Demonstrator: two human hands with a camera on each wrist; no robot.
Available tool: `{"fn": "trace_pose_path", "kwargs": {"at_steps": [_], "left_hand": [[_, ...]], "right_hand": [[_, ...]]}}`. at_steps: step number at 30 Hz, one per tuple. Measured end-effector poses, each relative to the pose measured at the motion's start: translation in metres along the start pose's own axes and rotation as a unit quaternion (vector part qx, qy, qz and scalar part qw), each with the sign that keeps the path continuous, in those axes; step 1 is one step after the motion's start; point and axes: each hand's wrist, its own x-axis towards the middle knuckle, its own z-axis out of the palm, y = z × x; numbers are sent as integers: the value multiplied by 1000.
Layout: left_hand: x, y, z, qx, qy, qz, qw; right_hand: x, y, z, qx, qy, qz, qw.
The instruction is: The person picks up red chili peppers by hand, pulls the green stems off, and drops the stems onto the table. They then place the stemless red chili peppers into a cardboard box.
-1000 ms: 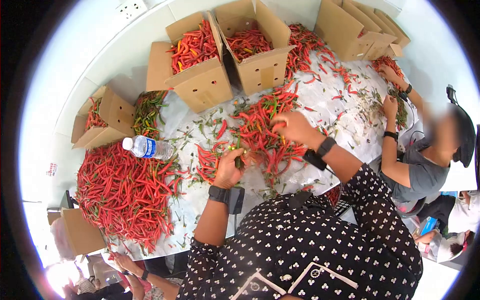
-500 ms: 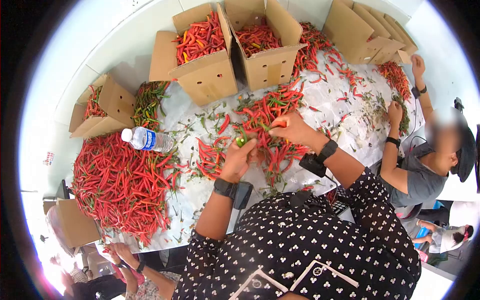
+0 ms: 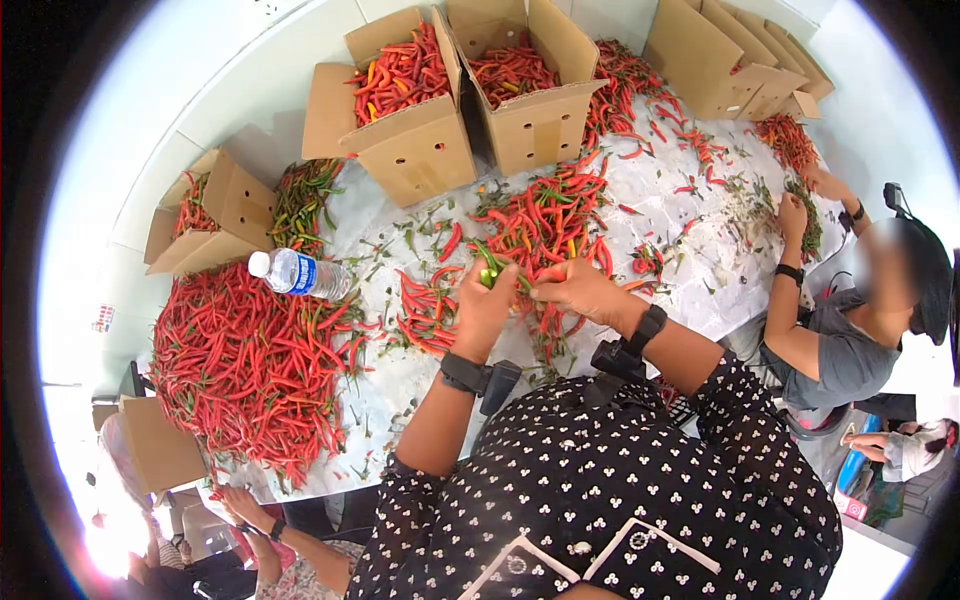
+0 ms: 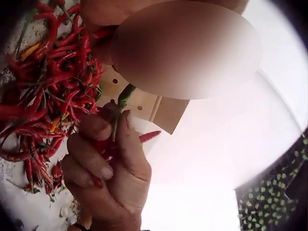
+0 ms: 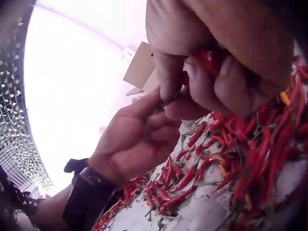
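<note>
Close together over the chili heap, my two hands meet at their fingertips. My left hand (image 3: 486,312) grips a few green chili peppers (image 3: 489,262) between thumb and fingers. My right hand (image 3: 588,292) has its fingers curled round red chilies (image 4: 150,136), one tip poking out beside the thumb in the left wrist view. Thumb and forefinger of that hand pinch at a green stem (image 4: 126,95) there. Red also shows inside the right fist in the right wrist view. Just beyond the hands lies a heap of red chilies (image 3: 555,215).
A large red chili pile (image 3: 250,370) spreads at the left, a water bottle (image 3: 300,274) lying at its top. Cardboard boxes (image 3: 415,155) of chilies line the back. Loose stems litter the white table (image 3: 375,215). Another person (image 3: 850,330) works at the right.
My right hand has come down and left from the heap to my left hand, holding red chilies. The left hand has risen slightly, keeping its green chilies.
</note>
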Motion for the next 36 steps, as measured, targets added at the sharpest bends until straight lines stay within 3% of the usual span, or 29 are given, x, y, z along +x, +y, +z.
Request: {"fn": "trace_pose_path", "kwargs": {"at_steps": [2, 4, 5, 7, 8, 10, 11, 12, 14, 16, 17, 19, 22, 27, 29, 30, 32, 36], "left_hand": [[-1, 2, 1, 1, 0, -3, 1000], [2, -8, -6, -96, -16, -61, 993], [5, -15, -10, -98, -16, -61, 993], [10, -22, -19, -222, 41, -118, 967], [12, -26, -26, -223, 40, -118, 967], [12, -20, -34, -224, 29, -121, 967], [11, -17, -37, -222, 21, -120, 967], [10, -14, -36, -222, 21, -120, 967], [9, -10, -36, -194, 48, -128, 971], [10, -17, -40, -183, 51, -134, 973], [11, -20, -41, -171, 53, -142, 974], [10, -16, -39, -180, 50, -135, 973], [14, -19, -38, -203, 52, -122, 970], [14, -15, -39, -217, 39, -125, 967], [12, -14, -35, -206, 35, -119, 971], [11, -13, -33, -206, 32, -119, 971], [10, -12, -26, -181, -8, -103, 978], [3, 10, -7, -136, -38, -100, 985]], "right_hand": [[-1, 2, 3, -52, 14, -44, 998], [-6, 1, 7, -128, 41, -161, 978], [-9, 1, 10, -129, 41, -160, 978], [-17, -7, 17, -164, -50, -290, 942], [-17, -12, 16, -165, -49, -290, 942], [-15, -20, 13, -299, -203, -205, 910], [-7, -20, 7, -336, -148, -216, 905], [6, -19, -3, -336, -148, -216, 905], [40, -16, -27, -307, 115, -189, 926], [68, -17, -55, -363, 237, -225, 872], [78, -16, -66, -364, 235, -227, 872], [89, -13, -77, -482, 300, -183, 803], [96, -7, -80, -536, 290, -167, 775], [66, -19, -68, -497, 245, -188, 811], [44, -33, -60, -327, 186, -149, 915], [36, -33, -55, -327, 188, -150, 914], [24, -32, -44, -126, 165, -142, 968], [8, -32, -27, -85, 112, -189, 972]]}}
